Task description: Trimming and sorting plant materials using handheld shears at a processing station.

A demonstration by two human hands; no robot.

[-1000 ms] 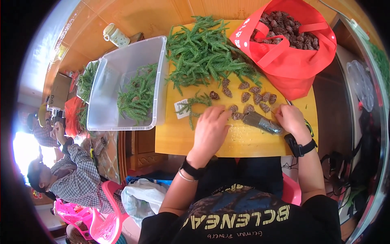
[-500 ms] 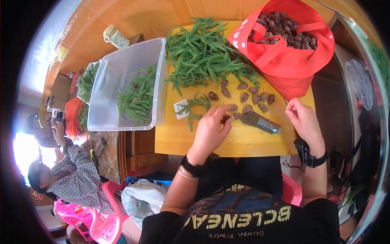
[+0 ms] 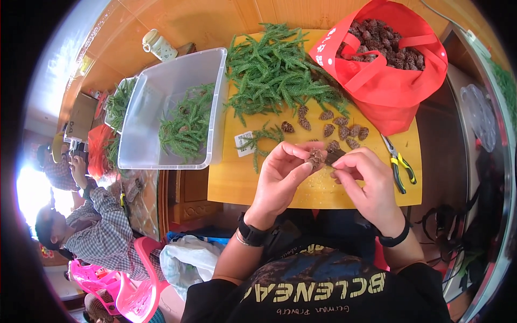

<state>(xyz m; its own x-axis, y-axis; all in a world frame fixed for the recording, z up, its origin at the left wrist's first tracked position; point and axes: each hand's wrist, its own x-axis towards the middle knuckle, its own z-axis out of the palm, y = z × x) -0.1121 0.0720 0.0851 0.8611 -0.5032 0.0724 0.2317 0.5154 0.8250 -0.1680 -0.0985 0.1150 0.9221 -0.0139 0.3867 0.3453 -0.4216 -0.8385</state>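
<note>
Between the thumb and fingers of my left hand (image 3: 283, 175) is a brown pine cone (image 3: 315, 158), held over the yellow board (image 3: 247, 185). My right hand (image 3: 369, 183) is closed in a pinch just right of that cone; what its fingertips hold is too small to make out. A dark bundle of thin strips (image 3: 335, 155) lies partly hidden behind the right fingers. Several loose pine cones (image 3: 343, 132) are scattered beyond my hands. To their left, a green sprig (image 3: 264, 137) bent into a ring rests partly over a white label (image 3: 244, 144).
Pliers (image 3: 397, 161) with yellow-black handles lie at right. A red bag (image 3: 385, 91) full of pine cones stands at the far right beside heaped green sprigs (image 3: 274, 70). At left is a clear plastic bin (image 3: 142, 129) containing greenery. Farther left sits another person (image 3: 102, 220).
My right hand has moved left from the board's right side to meet my left hand, uncovering the pliers. My left hand has lifted a pine cone and shifted slightly right.
</note>
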